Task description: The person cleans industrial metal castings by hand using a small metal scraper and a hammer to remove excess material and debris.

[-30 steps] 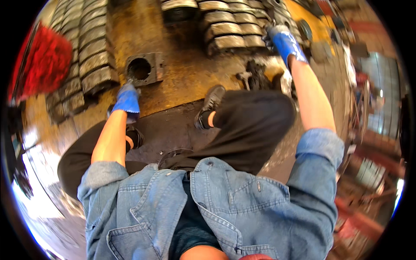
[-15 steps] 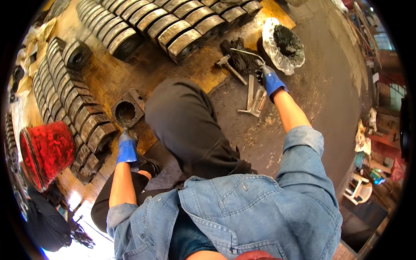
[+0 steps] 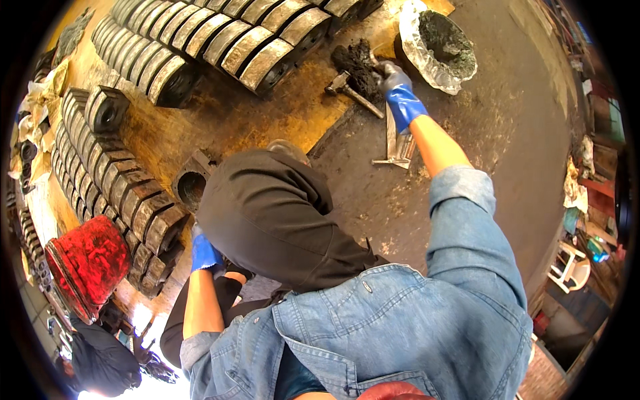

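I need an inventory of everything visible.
Curved blocks: many, grey, upper left
Holed block: one, grey, left
Bucket: one, red, lower left
Hammer: one, brownish, upper centre
Heap: one, black, beside hammer
Rod: one, pale, beside heap
Lined basin: one, whitish, right of heap
Flat pieces: count unclear, grey, below hammer
Chair: one, white, right edge
Co-worker: one, dark clothes, lower left
Jacket: one, blue, bottom
Trousers: one pair, black, centre
Left hand: one, blue-gloved, by trousers
Right hand: one, blue-gloved, holding rod

Since half a second ago, the right hand (image 3: 393,80) has moved up to the dark heap (image 3: 357,67) at upper centre; the knee (image 3: 263,210) now partly covers the square block (image 3: 195,171), left of centre.
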{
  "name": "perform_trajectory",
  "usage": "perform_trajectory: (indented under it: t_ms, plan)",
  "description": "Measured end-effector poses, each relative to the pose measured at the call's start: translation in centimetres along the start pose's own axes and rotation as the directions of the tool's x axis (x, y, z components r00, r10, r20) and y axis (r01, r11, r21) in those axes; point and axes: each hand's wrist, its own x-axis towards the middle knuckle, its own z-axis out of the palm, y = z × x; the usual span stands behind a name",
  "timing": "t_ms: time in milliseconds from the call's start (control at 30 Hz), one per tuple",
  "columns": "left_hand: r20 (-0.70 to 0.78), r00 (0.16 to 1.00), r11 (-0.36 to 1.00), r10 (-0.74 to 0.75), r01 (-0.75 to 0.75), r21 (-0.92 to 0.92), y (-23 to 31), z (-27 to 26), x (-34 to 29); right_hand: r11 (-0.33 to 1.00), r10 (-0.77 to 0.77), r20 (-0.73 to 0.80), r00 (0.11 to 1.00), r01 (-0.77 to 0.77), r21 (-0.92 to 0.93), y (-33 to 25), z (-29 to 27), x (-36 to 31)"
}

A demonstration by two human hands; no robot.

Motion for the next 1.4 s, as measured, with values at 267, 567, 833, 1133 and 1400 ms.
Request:
perform_trajectory:
  t_ms: [267, 567, 833, 1133, 1400]
  plan:
    - [0.016, 0.999, 0.999, 0.044, -0.044, 0.002, 0.0, 1.0, -0.9, 0.789, 0.139, 0.477, 0.868, 0.194, -0.583, 4.7, 7.1, -1.6]
    - [0.023, 0.997, 0.997, 0.075, -0.075, -0.018, 1.0, 2.5, -0.8, 0.745, -0.118, 0.636, 0.763, 0.491, -0.452, 3.5, 3.2, -8.8]
    - [0.042, 0.995, 0.996, 0.091, -0.091, -0.011, 1.8, 2.8, -0.9, 0.016, -0.041, 0.355, 0.934, -0.355, 0.935, 0.4, 1.5, -7.1]
    - [0.05, 0.993, 0.994, 0.107, -0.108, 0.008, 1.5, 1.9, -1.3, -0.6, 0.442, 0.56, 0.701, -0.233, 0.765, 8.2, 14.8, -7.5]
    - [0.022, 0.992, 0.992, 0.123, -0.123, -0.007, 1.0, 1.6, -1.5, -0.71, 0.294, 0.616, 0.731, -0.264, 0.653, 10.7, 15.8, -14.1]
